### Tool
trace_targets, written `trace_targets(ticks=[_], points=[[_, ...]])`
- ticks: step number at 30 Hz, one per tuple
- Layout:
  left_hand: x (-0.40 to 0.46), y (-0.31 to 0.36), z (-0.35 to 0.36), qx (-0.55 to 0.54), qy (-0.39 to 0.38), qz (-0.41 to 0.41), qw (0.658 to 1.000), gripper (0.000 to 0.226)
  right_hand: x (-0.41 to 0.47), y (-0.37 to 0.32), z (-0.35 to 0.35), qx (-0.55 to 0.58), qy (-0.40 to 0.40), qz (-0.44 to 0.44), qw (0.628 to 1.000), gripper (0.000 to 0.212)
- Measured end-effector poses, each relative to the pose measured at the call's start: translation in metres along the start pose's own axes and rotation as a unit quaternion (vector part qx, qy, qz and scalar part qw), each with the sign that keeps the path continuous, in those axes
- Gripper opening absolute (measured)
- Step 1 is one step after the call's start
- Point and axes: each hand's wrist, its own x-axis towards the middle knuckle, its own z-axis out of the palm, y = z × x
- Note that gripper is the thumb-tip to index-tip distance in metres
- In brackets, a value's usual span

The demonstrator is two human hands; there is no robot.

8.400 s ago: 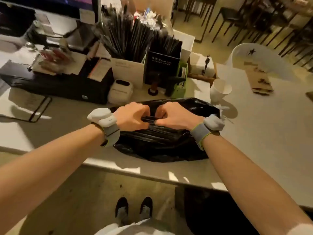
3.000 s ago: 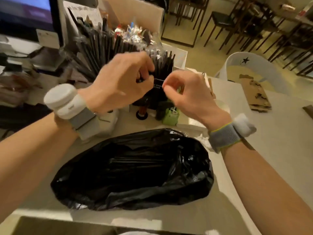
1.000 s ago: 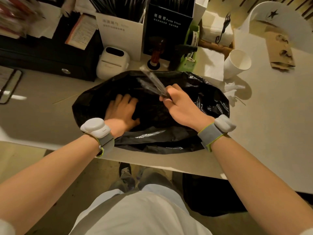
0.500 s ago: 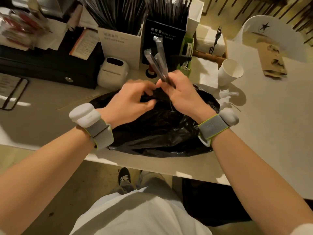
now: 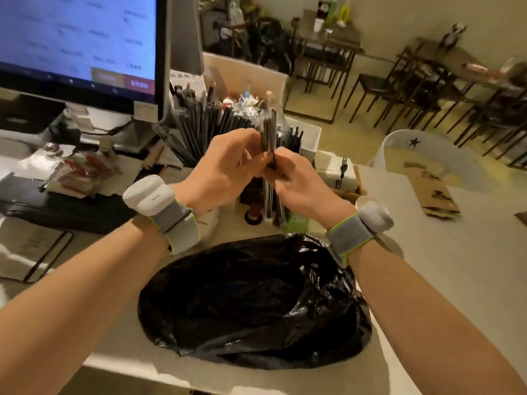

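A small bundle of wrapped black straws [image 5: 269, 138] stands upright between both hands, raised above the counter. My left hand [image 5: 225, 169] pinches the bundle near its upper part from the left. My right hand [image 5: 296, 186] grips it lower down, and the straws' bottom ends stick out beneath that hand. Below the hands a crumpled black plastic bag [image 5: 253, 306] lies on the pale counter [image 5: 456, 269]. Behind the hands a white box holds several upright black straws [image 5: 199, 129].
A lit monitor [image 5: 79, 44] stands at the back left above a black drawer unit [image 5: 62, 209]. A paper cup [image 5: 363, 201] peeks out behind my right wrist. Cardboard cup carriers [image 5: 433, 186] and a white chair back [image 5: 413, 149] are at the right; dark chairs and tables stand beyond.
Both hands lifted the straw bundle up from the bag toward the straw box. My left hand moved from the bag onto the bundle. The camera tilted up.
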Motion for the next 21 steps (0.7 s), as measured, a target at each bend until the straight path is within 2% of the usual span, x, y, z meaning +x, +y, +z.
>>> trace_targets(ticks=[2, 5, 10, 15, 18, 21], points=[[0.029, 0.004, -0.004, 0.021, 0.023, 0.022, 0.999, 0.014, 0.024, -0.002, -0.022, -0.047, 0.009, -0.028, 0.998, 0.022], [0.068, 0.007, -0.002, 0.059, 0.057, 0.043, 0.996, 0.016, 0.058, 0.009, -0.045, -0.130, 0.031, -0.055, 0.990, 0.022], [0.112, -0.011, 0.013, 0.073, 0.103, 0.032, 0.991, 0.011, 0.100, 0.038, -0.055, -0.156, 0.050, -0.047, 0.985, 0.024], [0.114, -0.044, 0.035, 0.060, 0.060, 0.003, 0.996, 0.015, 0.112, 0.076, -0.036, -0.151, 0.054, -0.036, 0.986, 0.016], [0.105, -0.061, 0.047, 0.044, 0.003, -0.064, 0.997, 0.035, 0.108, 0.098, -0.020, -0.130, 0.031, 0.022, 0.991, 0.009], [0.099, -0.071, 0.057, 0.120, -0.025, -0.102, 0.987, 0.051, 0.100, 0.110, -0.006, -0.071, 0.017, 0.035, 0.997, 0.015]])
